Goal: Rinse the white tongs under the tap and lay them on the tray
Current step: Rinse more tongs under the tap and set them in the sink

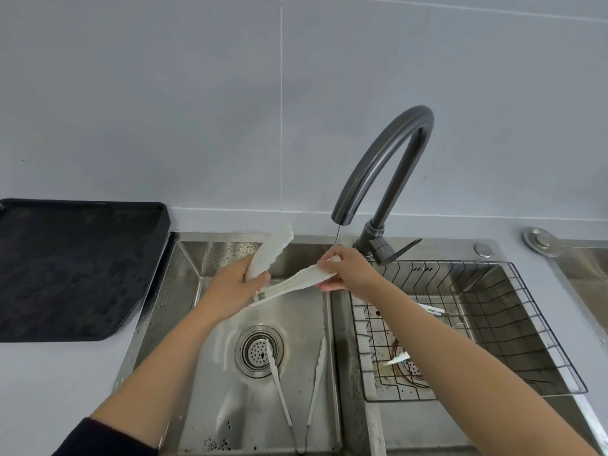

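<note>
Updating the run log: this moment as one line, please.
phase: rinse | white tongs: under tap | left hand: grips one arm | right hand: pinches other arm | tray: no tongs yet

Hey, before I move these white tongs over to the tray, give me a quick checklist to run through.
1. Grip: left hand holds one arm of the white tongs, right hand pinches the other arm: ok.
2. Water: a thin stream falls from the tap: ok.
3. Coverage: the stream lands only at the tip by the right hand; the other arm is outside it: not ok.
4. Rinsed clean: cannot tell.
5. Tray lies left of the sink: ok.
</note>
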Available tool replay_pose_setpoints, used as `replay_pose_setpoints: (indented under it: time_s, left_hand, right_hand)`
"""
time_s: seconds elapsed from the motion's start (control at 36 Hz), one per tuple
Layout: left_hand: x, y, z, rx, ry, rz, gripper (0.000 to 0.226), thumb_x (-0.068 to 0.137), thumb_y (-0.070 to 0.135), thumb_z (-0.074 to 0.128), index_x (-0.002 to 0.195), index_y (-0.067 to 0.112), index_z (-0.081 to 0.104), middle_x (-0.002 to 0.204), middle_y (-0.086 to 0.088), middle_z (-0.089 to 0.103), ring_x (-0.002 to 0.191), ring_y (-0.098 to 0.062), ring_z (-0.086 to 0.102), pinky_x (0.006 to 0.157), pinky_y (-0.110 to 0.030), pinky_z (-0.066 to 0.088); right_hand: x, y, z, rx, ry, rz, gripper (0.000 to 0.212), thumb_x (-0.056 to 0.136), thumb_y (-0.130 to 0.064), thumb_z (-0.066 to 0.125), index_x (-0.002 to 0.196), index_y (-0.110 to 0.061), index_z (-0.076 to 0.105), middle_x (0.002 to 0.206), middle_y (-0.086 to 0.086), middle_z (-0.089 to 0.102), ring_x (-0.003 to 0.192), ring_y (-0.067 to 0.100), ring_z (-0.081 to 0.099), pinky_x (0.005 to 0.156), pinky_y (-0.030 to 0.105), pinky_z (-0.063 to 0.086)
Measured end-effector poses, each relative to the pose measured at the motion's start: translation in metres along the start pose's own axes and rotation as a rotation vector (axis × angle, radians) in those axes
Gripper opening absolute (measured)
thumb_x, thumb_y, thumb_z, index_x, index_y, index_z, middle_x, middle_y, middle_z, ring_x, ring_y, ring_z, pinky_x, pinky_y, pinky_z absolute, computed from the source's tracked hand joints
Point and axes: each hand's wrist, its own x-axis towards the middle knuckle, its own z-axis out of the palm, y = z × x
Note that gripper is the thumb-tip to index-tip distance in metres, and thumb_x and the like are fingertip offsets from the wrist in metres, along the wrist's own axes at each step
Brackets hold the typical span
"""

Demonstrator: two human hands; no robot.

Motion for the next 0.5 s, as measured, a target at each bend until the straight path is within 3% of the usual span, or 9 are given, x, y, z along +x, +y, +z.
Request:
replay_pose_setpoints:
  time_s: [0.08,0.19,0.25,0.33,0.39,0.44,0.5]
  left_hand:
    - [0.006,0.0,0.003,0.025,0.08,-0.059,0.027,0.092,0.015,0.051,0.119,0.01,0.056,0.107,-0.008,0.061,0.089,-0.02,0.054,0.068,-0.026,0.039]
    - [0.006,0.007,0.009,-0.156,0.242,-0.065,0.015,0.091,0.006,0.05,0.102,0.014,0.056,0.09,-0.01,0.055,0.072,-0.017,0.046,0.053,-0.011,0.035]
    - [0.006,0.01,0.01,-0.216,0.269,-0.039,0.013,0.088,0.001,0.052,0.091,0.013,0.055,0.081,-0.006,0.052,0.069,-0.016,0.043,0.051,-0.007,0.034]
    - [0.004,0.014,0.011,-0.239,0.26,-0.03,0.01,0.085,0.001,0.056,0.087,0.01,0.057,0.081,-0.009,0.054,0.078,-0.02,0.044,0.056,-0.014,0.029]
    - [0.004,0.014,0.01,-0.246,0.254,-0.023,0.012,0.084,-0.001,0.057,0.087,0.011,0.057,0.079,-0.007,0.054,0.078,-0.019,0.044,0.059,-0.018,0.03]
    - [0.003,0.014,0.01,-0.23,0.244,0.001,0.014,0.082,-0.004,0.058,0.087,0.009,0.061,0.076,-0.007,0.054,0.077,-0.021,0.046,0.061,-0.022,0.032]
    - [0.002,0.014,0.009,-0.213,0.246,0.017,0.013,0.08,-0.006,0.059,0.089,0.001,0.064,0.079,-0.012,0.056,0.078,-0.021,0.047,0.064,-0.028,0.033]
  right_hand:
    - [-0.002,0.002,0.003,-0.029,-0.023,-0.005,0.01,0.091,0.001,0.05,0.083,-0.003,0.055,0.089,0.005,0.05,0.077,0.023,0.061,0.064,0.029,0.059]
    - [-0.003,0.002,0.007,-0.107,-0.09,0.003,0.019,0.091,0.003,0.048,0.106,0.007,0.059,0.085,0.006,0.056,0.071,0.017,0.063,0.059,0.019,0.058]
    - [-0.003,0.001,0.009,-0.207,-0.089,0.009,0.02,0.09,-0.002,0.052,0.107,0.006,0.06,0.081,0.008,0.06,0.064,0.016,0.063,0.055,0.019,0.057]
    - [0.001,0.0,0.012,-0.548,0.006,-0.031,0.019,0.085,-0.022,0.062,0.079,-0.004,0.065,0.066,0.012,0.06,0.049,0.015,0.052,0.049,0.018,0.047]
    - [0.006,0.0,0.013,-0.72,0.093,-0.062,0.04,0.08,-0.035,0.066,0.055,-0.009,0.049,0.053,0.007,0.048,0.044,0.014,0.041,0.046,0.022,0.036]
    - [0.008,-0.001,0.014,-0.838,0.164,-0.059,0.057,0.077,-0.049,0.066,0.048,-0.013,0.031,0.048,0.002,0.034,0.042,0.014,0.032,0.044,0.024,0.026]
    - [0.009,-0.002,0.015,-0.947,0.198,-0.031,0.063,0.076,-0.058,0.062,0.048,-0.014,0.026,0.047,-0.002,0.029,0.041,0.013,0.029,0.042,0.024,0.022]
